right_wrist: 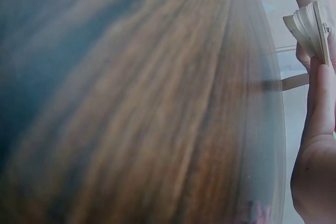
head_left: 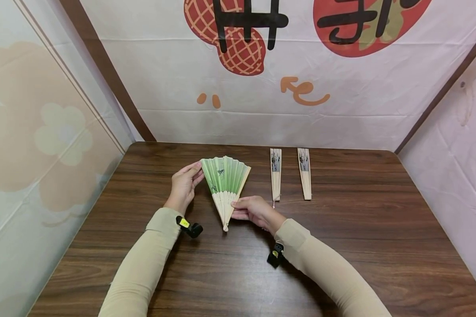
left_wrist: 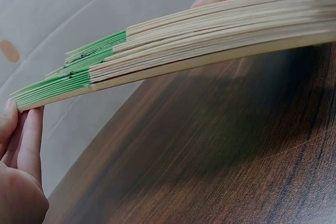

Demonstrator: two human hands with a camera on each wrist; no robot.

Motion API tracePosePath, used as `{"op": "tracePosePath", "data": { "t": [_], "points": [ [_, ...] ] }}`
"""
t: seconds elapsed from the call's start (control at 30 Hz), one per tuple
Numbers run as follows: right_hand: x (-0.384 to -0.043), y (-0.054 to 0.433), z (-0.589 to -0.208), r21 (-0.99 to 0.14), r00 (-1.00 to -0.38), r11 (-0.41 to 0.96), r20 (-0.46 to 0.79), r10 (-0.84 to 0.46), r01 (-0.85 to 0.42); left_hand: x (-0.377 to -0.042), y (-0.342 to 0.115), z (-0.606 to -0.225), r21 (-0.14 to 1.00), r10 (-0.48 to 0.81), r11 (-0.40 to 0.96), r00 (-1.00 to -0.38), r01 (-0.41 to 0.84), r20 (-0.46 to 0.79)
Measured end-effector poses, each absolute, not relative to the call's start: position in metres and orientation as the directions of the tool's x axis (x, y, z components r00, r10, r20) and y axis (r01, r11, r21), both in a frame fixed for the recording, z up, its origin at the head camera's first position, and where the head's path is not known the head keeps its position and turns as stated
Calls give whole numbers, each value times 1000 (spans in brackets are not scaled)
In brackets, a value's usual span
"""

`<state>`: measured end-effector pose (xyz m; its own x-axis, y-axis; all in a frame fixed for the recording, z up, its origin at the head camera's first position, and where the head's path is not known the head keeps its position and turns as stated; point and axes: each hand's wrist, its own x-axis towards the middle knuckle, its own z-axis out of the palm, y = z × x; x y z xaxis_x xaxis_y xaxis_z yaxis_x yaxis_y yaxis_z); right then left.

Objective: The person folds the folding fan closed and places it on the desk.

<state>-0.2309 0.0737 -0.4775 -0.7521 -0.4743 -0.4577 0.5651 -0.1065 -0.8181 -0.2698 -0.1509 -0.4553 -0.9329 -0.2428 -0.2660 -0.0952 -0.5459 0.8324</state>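
A green folding fan (head_left: 227,176) with pale wooden ribs is spread partway over the table in the head view, its pivot end toward the person. My left hand (head_left: 184,186) pinches the fan's upper left corner between thumb and fingers. Lower down on the right side, my right hand (head_left: 255,212) pinches the outer rib. From the left wrist view, the ribs of the fan (left_wrist: 210,40) show edge-on, raised above the tabletop, with the left hand (left_wrist: 21,161) at the green tip. The right wrist view catches the fan's rib ends (right_wrist: 310,30) above the right hand (right_wrist: 320,108).
Two folded fans, one nearer the middle (head_left: 276,174) and one farther right (head_left: 304,174), lie side by side at the back of the brown wooden table (head_left: 361,229). A printed white cloth (head_left: 174,66) hangs behind the table's far edge.
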Motion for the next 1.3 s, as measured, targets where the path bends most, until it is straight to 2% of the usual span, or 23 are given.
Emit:
{"op": "tracePosePath", "data": {
  "t": [0.93, 1.3],
  "points": [
    [-227, 73, -471, -830, -773, -125, -438, -459, 544, -269, -148, -453, 845, -250, -524, -930, -104, -270],
    [-227, 72, -472, -841, -767, -77, -446, -462, 535, -269, -145, -453, 854, -247, -509, -932, -109, -266]
  ]
}}
